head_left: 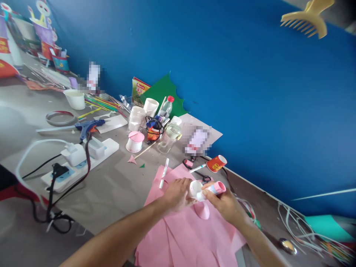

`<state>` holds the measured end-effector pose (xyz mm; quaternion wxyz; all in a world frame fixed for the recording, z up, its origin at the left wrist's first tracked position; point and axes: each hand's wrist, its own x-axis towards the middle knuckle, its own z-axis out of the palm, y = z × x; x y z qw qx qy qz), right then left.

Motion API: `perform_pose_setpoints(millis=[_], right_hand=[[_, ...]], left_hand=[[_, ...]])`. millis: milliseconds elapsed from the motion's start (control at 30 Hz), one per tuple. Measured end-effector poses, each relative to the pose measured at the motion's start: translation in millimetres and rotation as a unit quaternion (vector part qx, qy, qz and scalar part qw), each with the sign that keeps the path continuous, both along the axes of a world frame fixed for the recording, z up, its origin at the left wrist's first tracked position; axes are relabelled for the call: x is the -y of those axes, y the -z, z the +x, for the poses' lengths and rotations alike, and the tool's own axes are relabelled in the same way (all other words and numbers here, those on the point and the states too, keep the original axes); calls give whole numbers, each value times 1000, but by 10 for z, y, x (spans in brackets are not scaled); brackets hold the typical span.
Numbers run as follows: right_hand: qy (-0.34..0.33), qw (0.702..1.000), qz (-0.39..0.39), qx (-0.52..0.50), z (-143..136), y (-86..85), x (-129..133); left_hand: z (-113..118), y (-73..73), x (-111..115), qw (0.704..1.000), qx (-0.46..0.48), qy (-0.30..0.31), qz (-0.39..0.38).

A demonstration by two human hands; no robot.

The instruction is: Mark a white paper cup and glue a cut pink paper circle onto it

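My left hand is closed around a small white paper cup, whose open end faces up toward me. A glue stick with a pink end is gripped in my right hand. Its white end meets the cup's near edge; whether it touches the rim, I cannot tell. Just below both hands, a rounded pink paper piece lies over stacked pink sheets.
Beyond the sheets are a marker, a red paper cup on its side and a glass jar. A glue gun and a power strip with cables occupy the left. The blue wall borders the table.
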<state>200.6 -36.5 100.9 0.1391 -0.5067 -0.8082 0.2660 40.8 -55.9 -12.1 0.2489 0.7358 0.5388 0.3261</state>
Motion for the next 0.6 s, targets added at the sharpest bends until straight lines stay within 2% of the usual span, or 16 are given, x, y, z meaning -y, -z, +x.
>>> perform_pose_setpoints(millis=[167,367,500,600], right_hand=[[-15,999,-26,-20,-184,-12,21],[6,1000,17,-4,-387,-16,-186],[43,998,45,0,-287,17,-418],[62,998,29,9,-117,13,-443]], left_hand=[[5,23,-6,1000,-5,-4,14],[-7,-1,-1,1000,-23,-2,14],[-20,-32,12,1000,-5,-4,13],[-18,-22,12,1000,-7,-7,15]])
